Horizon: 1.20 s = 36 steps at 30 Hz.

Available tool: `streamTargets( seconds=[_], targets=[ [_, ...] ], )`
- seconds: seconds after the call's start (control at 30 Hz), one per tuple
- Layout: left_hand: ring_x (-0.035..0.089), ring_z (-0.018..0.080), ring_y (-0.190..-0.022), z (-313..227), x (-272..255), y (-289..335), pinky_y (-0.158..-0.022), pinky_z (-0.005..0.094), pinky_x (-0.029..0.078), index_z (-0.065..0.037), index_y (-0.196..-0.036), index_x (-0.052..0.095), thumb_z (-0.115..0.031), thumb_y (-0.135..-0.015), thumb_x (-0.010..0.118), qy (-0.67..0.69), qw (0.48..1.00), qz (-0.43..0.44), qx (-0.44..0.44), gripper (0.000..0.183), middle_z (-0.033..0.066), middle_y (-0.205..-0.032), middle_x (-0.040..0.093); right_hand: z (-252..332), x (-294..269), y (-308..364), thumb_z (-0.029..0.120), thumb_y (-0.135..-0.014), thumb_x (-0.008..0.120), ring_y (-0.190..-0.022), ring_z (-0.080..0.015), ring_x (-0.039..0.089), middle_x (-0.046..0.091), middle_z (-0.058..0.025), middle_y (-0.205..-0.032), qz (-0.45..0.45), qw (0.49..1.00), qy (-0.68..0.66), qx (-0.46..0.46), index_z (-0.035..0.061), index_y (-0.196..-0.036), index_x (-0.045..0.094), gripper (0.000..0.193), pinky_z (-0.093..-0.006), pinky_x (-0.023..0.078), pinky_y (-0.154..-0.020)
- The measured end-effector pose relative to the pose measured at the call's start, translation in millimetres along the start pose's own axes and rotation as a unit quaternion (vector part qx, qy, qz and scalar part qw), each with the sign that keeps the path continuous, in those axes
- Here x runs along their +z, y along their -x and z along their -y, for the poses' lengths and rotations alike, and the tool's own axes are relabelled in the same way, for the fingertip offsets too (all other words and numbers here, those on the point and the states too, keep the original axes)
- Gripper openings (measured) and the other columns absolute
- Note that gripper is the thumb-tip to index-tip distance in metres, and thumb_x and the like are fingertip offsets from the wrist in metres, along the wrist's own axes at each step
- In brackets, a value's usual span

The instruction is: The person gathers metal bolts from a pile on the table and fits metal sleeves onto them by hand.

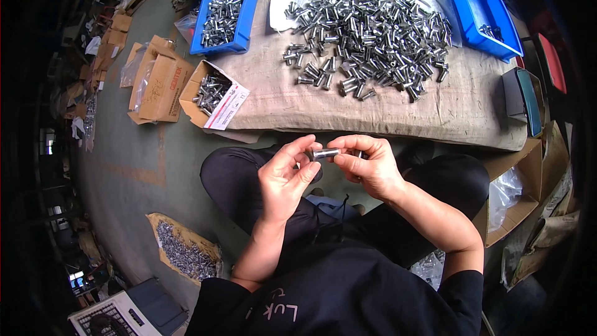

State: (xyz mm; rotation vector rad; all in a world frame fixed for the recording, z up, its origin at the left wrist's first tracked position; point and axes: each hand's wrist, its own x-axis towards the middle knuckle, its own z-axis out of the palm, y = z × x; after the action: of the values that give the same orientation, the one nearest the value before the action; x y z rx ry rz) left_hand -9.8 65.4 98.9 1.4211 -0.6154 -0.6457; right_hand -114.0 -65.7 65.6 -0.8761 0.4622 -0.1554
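At the left, an open cardboard box (160,90) lay on the floor, farther from the person than a shallow tray (163,218) of small metal pieces. A carton (229,107) and a blue bin (222,48), both holding metal parts, came next. The left hand (283,174) had thumb and forefinger clamped on one end of a shiny metal pin (326,154), held over the lap; the right hand (371,165) pinched its other end. Just beyond, the cloth-covered table (267,96) edge stood between the hands and a loose metal heap (379,34). Rightmost were another blue bin (497,48) and a bag-filled box (530,171).
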Motion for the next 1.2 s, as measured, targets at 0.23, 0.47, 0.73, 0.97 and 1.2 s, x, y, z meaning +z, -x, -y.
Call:
streamTargets(
  seconds=[0.23,0.47,0.73,0.97,1.2],
  targets=[
    [0.046,0.0033,-0.067,1,-7,2,-0.054,0.0162,0.039,0.004,-0.099,0.059,0.000,-0.078,0.063,0.046,0.990,-0.009,-0.134,0.022,0.0061,-0.092,0.058,0,1,0,0.004,-0.077,0.064,-0.052,-0.0039,0.044,0.057,0.0004,-0.071,-0.004,1.000,-0.006,-0.006,0.0022,-0.097,0.062,0.020,-0.0182,0.032,-0.043],
    [0.044,0.0038,-0.065,7,-6,0,-0.055,0.0161,0.038,0.003,-0.100,0.058,0.008,-0.073,0.063,-0.063,0.997,0.033,0.031,0.028,0.0065,-0.098,0.053,-3,0,-3,0.004,-0.077,0.064,-0.052,-0.0062,0.044,0.056,-0.0010,-0.070,0.009,0.996,-0.082,0.018,0.0012,-0.096,0.061,0.020,-0.0186,0.031,-0.043],
    [0.051,0.0122,-0.085,13,-6,-10,-0.071,0.0275,0.046,-0.001,-0.121,0.044,-0.004,-0.087,0.048,0.332,0.929,-0.021,-0.160,0.035,0.0103,-0.106,0.052,1,-2,-6,0.018,-0.084,0.055,-0.052,-0.0129,0.052,0.055,-0.0064,-0.064,0.035,0.971,-0.211,0.107,0.0047,-0.082,0.054,0.014,-0.0210,0.036,-0.037],
    [0.041,0.0227,-0.116,17,16,-11,-0.097,0.0416,0.033,-0.003,-0.130,0.030,-0.003,-0.086,0.042,0.274,0.956,-0.068,-0.080,0.046,0.0135,-0.120,0.044,-10,14,-1,0.013,-0.079,0.065,-0.052,-0.0050,0.048,0.057,-0.0010,-0.069,0.070,0.991,-0.042,0.105,0.0034,-0.095,0.060,0.019,-0.0170,0.035,-0.041],
    [0.042,0.0205,-0.113,21,23,-9,-0.093,0.0356,0.035,-0.003,-0.130,0.031,-0.021,-0.092,0.040,0.150,0.986,-0.069,-0.038,0.043,0.0120,-0.122,0.043,-8,12,-2,0.010,-0.079,0.064,-0.057,-0.0038,0.047,0.056,0.0014,-0.069,0.045,0.994,0.089,0.035,0.0013,-0.095,0.060,0.018,-0.0187,0.041,-0.051]
  ],
)
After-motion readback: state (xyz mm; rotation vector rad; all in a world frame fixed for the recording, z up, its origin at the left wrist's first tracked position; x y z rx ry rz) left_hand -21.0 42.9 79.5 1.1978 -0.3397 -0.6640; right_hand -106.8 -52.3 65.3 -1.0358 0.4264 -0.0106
